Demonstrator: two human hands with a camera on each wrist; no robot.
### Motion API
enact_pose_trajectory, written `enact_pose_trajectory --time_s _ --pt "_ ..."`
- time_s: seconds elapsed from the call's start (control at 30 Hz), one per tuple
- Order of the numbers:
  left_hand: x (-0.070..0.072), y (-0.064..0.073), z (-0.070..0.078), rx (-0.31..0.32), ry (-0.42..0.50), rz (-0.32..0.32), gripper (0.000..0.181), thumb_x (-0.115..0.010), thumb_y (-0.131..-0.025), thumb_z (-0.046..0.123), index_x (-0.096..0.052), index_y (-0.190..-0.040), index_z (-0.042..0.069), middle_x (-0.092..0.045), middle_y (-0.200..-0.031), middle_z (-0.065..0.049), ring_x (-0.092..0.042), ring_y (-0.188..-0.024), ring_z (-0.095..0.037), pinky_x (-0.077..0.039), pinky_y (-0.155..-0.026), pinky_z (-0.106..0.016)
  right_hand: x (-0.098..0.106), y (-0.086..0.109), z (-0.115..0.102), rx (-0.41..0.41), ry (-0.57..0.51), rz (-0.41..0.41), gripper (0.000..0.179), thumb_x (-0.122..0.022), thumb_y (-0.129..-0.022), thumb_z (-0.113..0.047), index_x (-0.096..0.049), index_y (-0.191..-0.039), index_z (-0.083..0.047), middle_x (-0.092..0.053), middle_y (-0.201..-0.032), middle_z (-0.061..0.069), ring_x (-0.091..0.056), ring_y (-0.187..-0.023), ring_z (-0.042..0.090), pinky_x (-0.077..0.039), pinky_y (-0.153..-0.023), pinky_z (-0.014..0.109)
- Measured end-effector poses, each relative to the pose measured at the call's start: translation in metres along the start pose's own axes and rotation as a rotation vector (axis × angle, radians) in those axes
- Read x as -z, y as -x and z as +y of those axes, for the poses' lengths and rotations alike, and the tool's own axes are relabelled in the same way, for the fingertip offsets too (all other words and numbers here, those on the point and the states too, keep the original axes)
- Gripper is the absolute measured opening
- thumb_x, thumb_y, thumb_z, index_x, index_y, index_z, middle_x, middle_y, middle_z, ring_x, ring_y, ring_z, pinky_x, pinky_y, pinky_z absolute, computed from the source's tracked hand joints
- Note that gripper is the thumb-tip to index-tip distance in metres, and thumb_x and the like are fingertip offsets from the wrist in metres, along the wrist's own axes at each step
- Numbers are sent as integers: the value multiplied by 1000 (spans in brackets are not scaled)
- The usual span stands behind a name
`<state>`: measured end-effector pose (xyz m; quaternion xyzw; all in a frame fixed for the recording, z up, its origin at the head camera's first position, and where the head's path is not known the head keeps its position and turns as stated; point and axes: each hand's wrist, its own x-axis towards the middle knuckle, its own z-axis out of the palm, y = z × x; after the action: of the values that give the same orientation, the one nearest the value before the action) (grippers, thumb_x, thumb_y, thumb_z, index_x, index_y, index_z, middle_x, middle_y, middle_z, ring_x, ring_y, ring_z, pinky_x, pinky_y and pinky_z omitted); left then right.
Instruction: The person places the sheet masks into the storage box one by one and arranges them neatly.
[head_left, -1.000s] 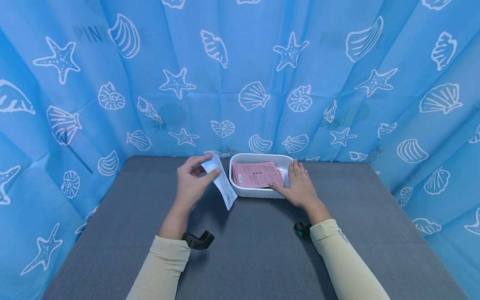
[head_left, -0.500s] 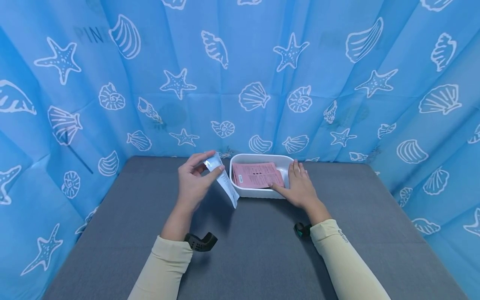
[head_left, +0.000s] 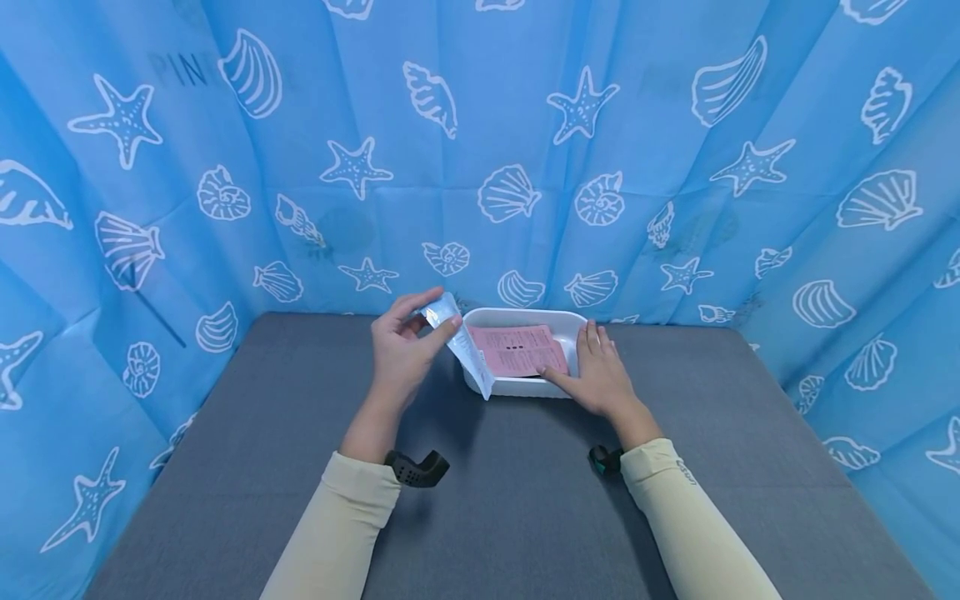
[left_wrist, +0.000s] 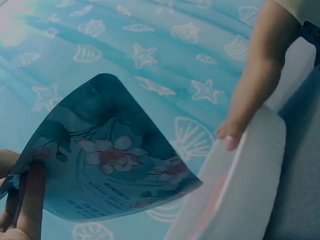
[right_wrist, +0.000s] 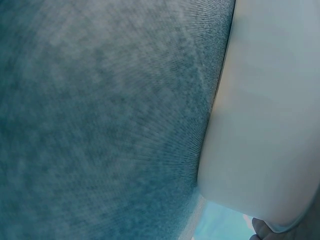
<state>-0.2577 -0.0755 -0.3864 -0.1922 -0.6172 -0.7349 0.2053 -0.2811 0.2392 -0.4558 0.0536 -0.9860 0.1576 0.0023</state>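
Note:
My left hand (head_left: 401, 354) pinches a flat light-blue sachet (head_left: 470, 357) between thumb and fingers at its upper end. The sachet tilts down to the right and overlaps the left end of a white box (head_left: 525, 386). Pink lotus flowers and small print show on the sachet (left_wrist: 112, 155) in the left wrist view. Several flat pink packets (head_left: 517, 350) lie inside the box, partly hidden by the sachet. My right hand (head_left: 602, 375) rests on the box's right end, fingers straight along the side rim and thumb over the front rim. The box wall (right_wrist: 260, 125) fills the right wrist view's right side.
The box stands near the back edge of a grey cloth-covered table (head_left: 510, 517). Close behind hangs a blue curtain (head_left: 480, 150) printed with white shells and starfish. Dark wrist devices (head_left: 416, 468) sit on both wrists.
My left hand has moved right and slightly up with the sachet, from beside the box to over its left end. The right hand, box and pink packets have stayed in place.

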Motion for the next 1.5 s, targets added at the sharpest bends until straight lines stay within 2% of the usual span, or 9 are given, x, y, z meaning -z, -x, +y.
enact_pose_trajectory --time_s 0.2,0.47,0.6,0.73,0.93,1.1,1.2,1.33,1.5 --pt "4 3 -17 51 -24 44 47 -79 -89 -10 -68 -134 -7 -60 -127 -25 -67 -104 -20 -60 -87 -21 -3 0 0 5 -12 -2 118 -54 -96 -73 -6 -166 9 2 -176 27 1 -164 48 -5 -133 62" --pt "8 10 -30 140 -111 86 43 -81 -91 -2 -68 -132 -7 -60 -130 -21 -66 -97 -17 -62 -81 -23 -1 -1 -2 5 -11 6 119 -54 -95 -75 -8 -166 9 0 -176 27 0 -164 47 -6 -133 61" --pt "7 13 -35 226 -106 55 42 -78 -96 5 -65 -134 -5 -59 -134 -21 -70 -93 -15 -66 -79 -33 0 -1 -3 -9 -9 0 119 -55 -95 -74 -8 -166 9 1 -177 26 1 -165 46 -6 -133 61" --pt "6 16 -39 278 -127 13 40 -75 -99 7 -63 -136 -4 -61 -132 -22 -71 -92 -24 -66 -78 -36 0 -1 -3 -16 -5 -8 118 -55 -96 -73 -7 -166 9 1 -177 26 0 -164 47 -6 -133 61" --pt "5 16 -41 292 -164 -22 32 -75 -100 11 -68 -130 3 -62 -122 -22 -70 -94 -40 -66 -74 -33 1 -2 -1 -19 -8 -11 119 -53 -96 -76 -5 -166 8 3 -177 25 2 -165 47 -5 -133 62" --pt "6 15 -44 314 -209 -40 29 -75 -100 15 -70 -128 7 -63 -123 -20 -71 -93 -41 -64 -73 -32 1 -1 0 -9 -10 -15 124 -49 -94 -82 -3 -166 7 4 -177 24 4 -165 46 -3 -133 62" --pt "6 16 -48 311 -271 -48 29 -76 -100 16 -71 -127 8 -66 -127 -20 -70 -98 -35 -61 -79 -31 1 -1 1 -6 -9 -15 125 -48 -93 -84 -3 -166 7 4 -177 24 3 -165 47 -3 -132 62" --pt "4 17 -51 314 -366 -70 28 -77 -99 20 -73 -125 10 -66 -128 -15 -68 -106 -28 -60 -88 -40 1 -1 0 -6 -7 -15 124 -48 -93 -83 -4 -166 7 4 -177 24 2 -165 47 -4 -132 63" --pt "1 21 -55 295 -472 -159 32 -76 -99 21 -72 -128 8 -61 -131 -14 -64 -120 -34 -56 -101 -53 1 -1 0 -11 -14 -21 125 -48 -93 -83 -4 -166 7 4 -177 24 5 -165 46 -3 -132 63"
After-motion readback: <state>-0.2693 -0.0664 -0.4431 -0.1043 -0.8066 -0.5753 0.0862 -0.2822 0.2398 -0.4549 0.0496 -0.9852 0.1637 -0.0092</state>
